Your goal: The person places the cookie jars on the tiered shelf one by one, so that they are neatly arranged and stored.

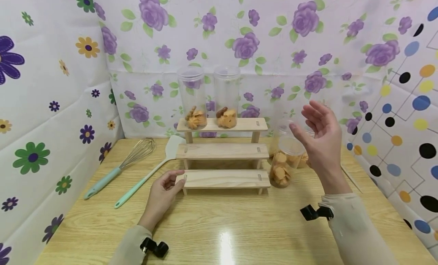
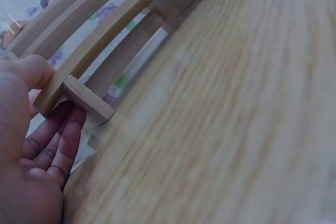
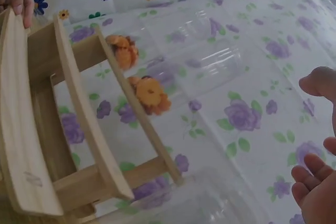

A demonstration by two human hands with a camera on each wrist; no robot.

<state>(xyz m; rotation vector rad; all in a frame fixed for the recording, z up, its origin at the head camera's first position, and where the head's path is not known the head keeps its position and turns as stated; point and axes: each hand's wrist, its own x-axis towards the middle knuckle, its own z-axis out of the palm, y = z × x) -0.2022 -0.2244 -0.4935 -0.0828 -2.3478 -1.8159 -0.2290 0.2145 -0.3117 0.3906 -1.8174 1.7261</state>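
Observation:
A three-tier wooden rack (image 1: pixel 222 179) stands mid-table. My left hand (image 1: pixel 166 192) grips the left end of its lowest shelf, thumb on top and fingers curled beneath, as the left wrist view shows. Two clear jars, a left jar (image 1: pixel 192 94) and a right jar (image 1: pixel 227 94), stand upright on the top shelf with orange and brown snacks at the bottom. My right hand (image 1: pixel 323 137) is raised with nothing in it, fingers loosely spread, above a jar of round orange biscuits (image 1: pixel 282 168) right of the rack. More clear jars behind that one are partly hidden by the hand.
Left of the rack lie a whisk (image 1: pixel 124 168) with a pale blue handle and a spatula (image 1: pixel 154 172) with a mint handle. A thin pale stick (image 1: pixel 351 178) lies at the far right. Patterned cloth (image 1: pixel 212 37) hangs behind the wooden table (image 1: pixel 239 227) and along both sides.

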